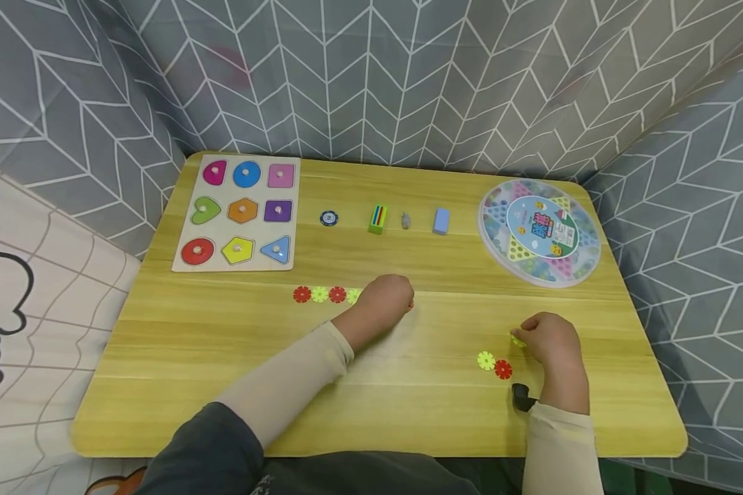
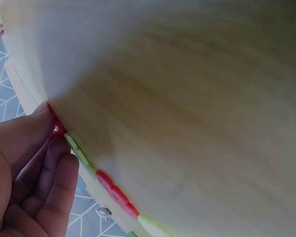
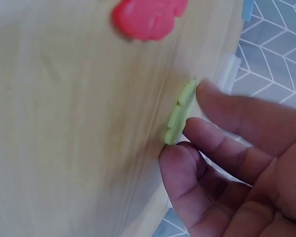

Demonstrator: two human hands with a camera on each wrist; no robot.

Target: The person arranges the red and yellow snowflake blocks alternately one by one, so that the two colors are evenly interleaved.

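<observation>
My left hand [image 1: 384, 302] pinches a red notched disc [image 2: 54, 120] between thumb and fingers. That disc sits at the end of a linked chain of alternating red and yellow-green discs [image 1: 319, 294], its middle hidden under the hand in the head view. A yellow-green notched disc [image 3: 180, 113] is held edge-on at the fingertips of my right hand [image 1: 551, 338], just above the table. Left of the right hand, a loose yellow-green disc [image 1: 486, 360] and a red disc [image 1: 503, 369] lie side by side.
Along the back of the table [image 1: 223, 412] are a shape puzzle board [image 1: 182, 260], a poker chip [image 1: 329, 218], a green box with coloured sticks [image 1: 377, 220], a small grey figure [image 1: 405, 221], a blue block [image 1: 441, 221] and a round game box [image 1: 541, 227].
</observation>
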